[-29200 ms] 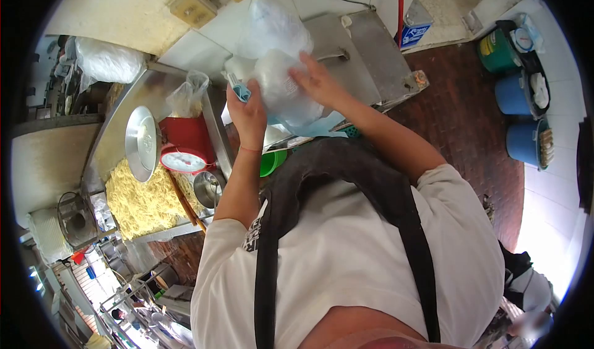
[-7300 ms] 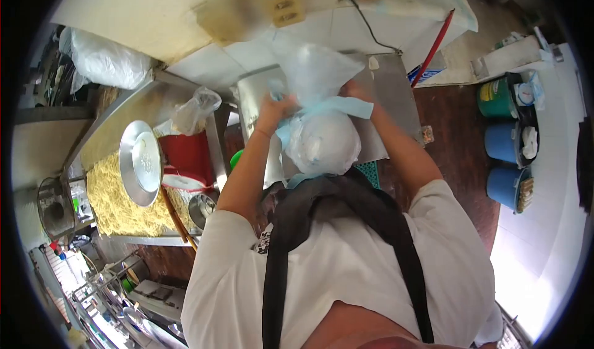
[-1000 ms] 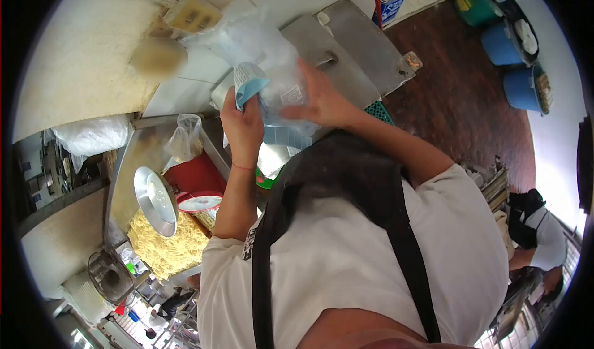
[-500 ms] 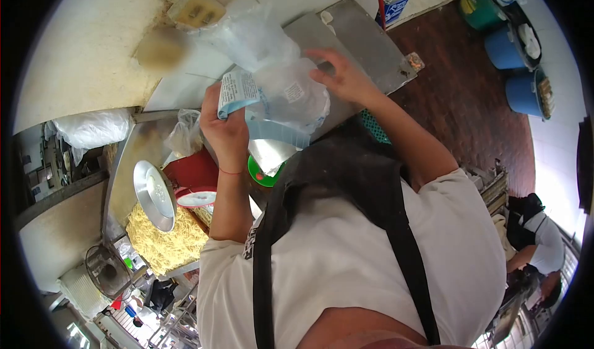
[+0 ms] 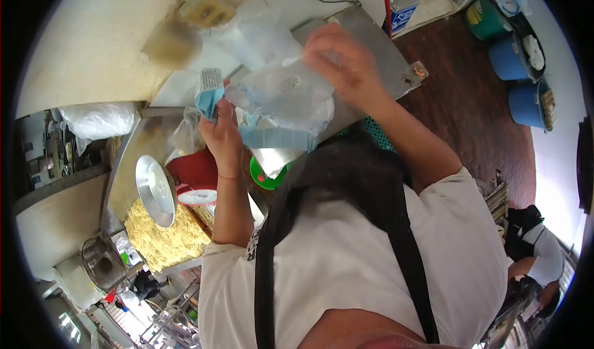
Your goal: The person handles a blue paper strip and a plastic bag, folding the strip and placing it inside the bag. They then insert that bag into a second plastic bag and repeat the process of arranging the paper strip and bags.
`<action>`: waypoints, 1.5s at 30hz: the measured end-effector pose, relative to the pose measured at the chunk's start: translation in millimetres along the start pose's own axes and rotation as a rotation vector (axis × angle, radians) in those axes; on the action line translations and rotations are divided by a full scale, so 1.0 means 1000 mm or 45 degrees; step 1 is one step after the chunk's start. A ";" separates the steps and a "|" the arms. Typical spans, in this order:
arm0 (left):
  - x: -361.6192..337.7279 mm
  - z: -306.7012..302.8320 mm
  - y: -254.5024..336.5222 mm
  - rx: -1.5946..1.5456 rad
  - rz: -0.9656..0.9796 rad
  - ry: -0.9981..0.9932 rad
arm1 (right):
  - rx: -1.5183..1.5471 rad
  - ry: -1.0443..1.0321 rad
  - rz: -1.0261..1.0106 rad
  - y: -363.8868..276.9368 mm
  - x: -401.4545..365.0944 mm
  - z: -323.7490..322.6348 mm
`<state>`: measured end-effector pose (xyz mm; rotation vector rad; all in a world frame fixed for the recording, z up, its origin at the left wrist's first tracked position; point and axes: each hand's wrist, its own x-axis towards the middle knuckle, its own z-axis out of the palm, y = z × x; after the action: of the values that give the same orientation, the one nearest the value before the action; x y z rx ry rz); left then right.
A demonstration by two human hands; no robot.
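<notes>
My left hand (image 5: 224, 140) is closed around the folded end of a blue and white printed plastic packet (image 5: 211, 95). Clear plastic bags (image 5: 281, 98), one with a small printed label, spread out to the right of this hand. Beneath them lies a flat, pale blue strip (image 5: 278, 138), and under that a shiny metal surface. My right hand (image 5: 349, 67) is raised at the right edge of the clear plastic, its fingers curled and smeared by motion. Whether it pinches a bit of the plastic cannot be made out.
A red scale (image 5: 195, 174) with a metal pan (image 5: 156, 191) stands at left beside a heap of yellow noodles (image 5: 164, 237). A green bowl (image 5: 269, 174) is near my apron. Metal sheeting (image 5: 377, 52) lies ahead; blue bins (image 5: 526, 106) line the right wall. Another person (image 5: 538, 250) is at lower right.
My right hand has gone up, its fingers curling in from a spread pose. The printed packet in my left hand has swung left and turned more upright.
</notes>
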<state>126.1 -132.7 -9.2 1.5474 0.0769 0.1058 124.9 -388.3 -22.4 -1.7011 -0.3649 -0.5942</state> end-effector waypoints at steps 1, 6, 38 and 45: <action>-0.002 -0.005 -0.005 0.003 -0.031 0.043 | -0.008 0.037 -0.130 -0.012 -0.003 -0.001; -0.005 -0.008 -0.033 -0.051 -0.022 -0.057 | 0.180 0.315 0.343 0.011 -0.008 0.004; -0.052 -0.013 -0.086 -0.444 -0.535 -0.379 | 0.082 0.205 0.611 0.022 -0.024 0.001; -0.050 -0.011 -0.097 -0.228 -0.473 -0.370 | 0.800 0.664 0.503 0.014 0.013 -0.017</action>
<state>76.8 -129.7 -107.7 1.3321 0.1195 -0.3957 140.6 -408.9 -24.2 -0.9302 0.1545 -0.5309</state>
